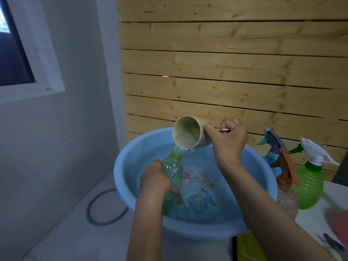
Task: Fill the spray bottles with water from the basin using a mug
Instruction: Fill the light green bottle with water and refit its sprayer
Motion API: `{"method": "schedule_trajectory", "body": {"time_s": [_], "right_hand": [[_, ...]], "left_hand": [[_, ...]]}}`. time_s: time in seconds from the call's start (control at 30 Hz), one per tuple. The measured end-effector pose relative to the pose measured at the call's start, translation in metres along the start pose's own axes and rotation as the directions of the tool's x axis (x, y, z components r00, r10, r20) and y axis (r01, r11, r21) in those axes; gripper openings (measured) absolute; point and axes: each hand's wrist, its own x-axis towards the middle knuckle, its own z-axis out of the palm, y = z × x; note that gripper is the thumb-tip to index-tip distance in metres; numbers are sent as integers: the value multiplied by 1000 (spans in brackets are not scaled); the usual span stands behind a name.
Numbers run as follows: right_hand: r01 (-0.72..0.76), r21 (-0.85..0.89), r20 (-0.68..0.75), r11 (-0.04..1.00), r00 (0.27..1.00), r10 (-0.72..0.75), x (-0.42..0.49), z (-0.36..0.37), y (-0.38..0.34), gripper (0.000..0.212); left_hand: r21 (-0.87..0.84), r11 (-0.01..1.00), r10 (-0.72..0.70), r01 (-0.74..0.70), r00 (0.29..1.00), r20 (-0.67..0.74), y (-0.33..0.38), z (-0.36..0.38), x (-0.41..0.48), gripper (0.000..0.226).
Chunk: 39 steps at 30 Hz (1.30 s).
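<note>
A light blue basin (120, 178) holds water. My left hand (156, 180) grips an open green bottle (173, 168) with no spray head, held tilted inside the basin. My right hand (227, 140) holds a cream mug (188, 134) by its handle, tipped over so its mouth faces me. Water runs from the mug's lip into the bottle's neck. Right of the basin stand three capped spray bottles: a blue one (271, 157), a clear one with a brown head (287, 198) and a green one with a white head (308, 183).
A wooden slat wall (226, 72) rises right behind the basin. The capped bottles stand on a white surface (312, 219) with a red object (340, 227) and dark scissors-like handles (333, 242) at its right edge. A grey hose loop (90, 208) lies on the floor at left.
</note>
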Motion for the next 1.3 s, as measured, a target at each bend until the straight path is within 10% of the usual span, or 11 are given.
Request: {"method": "schedule_trajectory", "body": {"time_s": [0.9, 1.3], "right_hand": [[158, 15, 21, 987, 987, -158, -4, 0, -8, 44], [-552, -17, -2, 834, 834, 552, 1, -6, 9, 49]], "left_hand": [[-1, 1000, -27, 27, 1000, 11, 3, -2, -1, 73], [-166, 976, 96, -139, 965, -242, 5, -6, -13, 69]]}}
